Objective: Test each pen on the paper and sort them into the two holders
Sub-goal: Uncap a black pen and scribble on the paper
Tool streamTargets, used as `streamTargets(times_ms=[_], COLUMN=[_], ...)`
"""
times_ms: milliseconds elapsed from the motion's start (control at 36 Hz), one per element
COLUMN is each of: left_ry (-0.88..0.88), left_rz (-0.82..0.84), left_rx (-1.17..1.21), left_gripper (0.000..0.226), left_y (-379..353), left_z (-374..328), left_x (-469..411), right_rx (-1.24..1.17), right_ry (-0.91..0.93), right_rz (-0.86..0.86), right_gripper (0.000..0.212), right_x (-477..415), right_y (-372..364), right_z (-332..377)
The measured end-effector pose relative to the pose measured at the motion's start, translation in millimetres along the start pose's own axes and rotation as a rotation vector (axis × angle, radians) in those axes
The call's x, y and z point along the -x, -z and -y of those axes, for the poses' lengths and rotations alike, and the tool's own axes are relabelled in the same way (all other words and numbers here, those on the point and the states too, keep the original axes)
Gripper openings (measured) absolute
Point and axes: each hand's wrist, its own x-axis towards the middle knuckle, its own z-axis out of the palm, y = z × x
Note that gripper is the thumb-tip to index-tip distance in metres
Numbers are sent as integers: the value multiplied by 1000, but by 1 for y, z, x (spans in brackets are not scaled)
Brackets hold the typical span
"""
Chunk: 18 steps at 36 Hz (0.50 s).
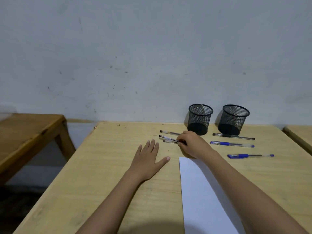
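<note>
At a pale wooden desk (101, 166) against a scuffed wall, a person starts on the pen sorting. A white sheet of paper (202, 191) lies under the right forearm and runs back from the wrist toward the person. Just beyond the knuckles of the right hand (194, 144) stands a black mesh holder (200, 119), with the second holder (233, 119) farther off to that hand's right; no pen shows in either.

The left hand (148, 159) lies flat on the desk, fingers straight and slightly spread, holding nothing. The right hand's fingers are curled onto the near end of a labelled pen (167, 138), which sticks out past its fingertips toward the left hand. A second pen (166, 141) lies touching it, and whether the pinch takes both cannot be told. A clear pen (169, 132) rests just beyond those two.

To the right of the right hand lie a black pen (233, 136), a blue pen (232, 144) and a second blue pen (249, 155), each apart from the next.

The pens look light, stiff and smooth-barrelled, likely to roll or slip from a loose pinch. The dark grip section near the tip looks the surest hold, and they appear capped, so a cap probably has to come off first.
</note>
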Motion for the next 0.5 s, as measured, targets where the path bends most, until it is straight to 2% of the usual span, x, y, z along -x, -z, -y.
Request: streamTargets(times_ms=[139, 278, 333, 417, 500], left_ry=[-2, -12, -19, -29, -56], left_rz=[-17, -47, -83, -164, -281], left_rx=[18, 104, 251, 678, 940], left_gripper=[80, 80, 75, 46, 38], left_y=[1, 4, 7, 13, 19], left_z=[-1, -1, -3, -13, -29], left_x=[1, 2, 4, 12, 18], right_rx=[-181, -674, -849, -1135, -1351], right_ry=[-61, -153, -189, -236, -226], right_rz=[-87, -311, -355, -352, -339], right_gripper=[17, 8, 9, 13, 12], right_x=[-5, 0, 4, 12, 22], right_y=[2, 19, 24, 30, 35], right_z=[3, 22, 28, 36, 45])
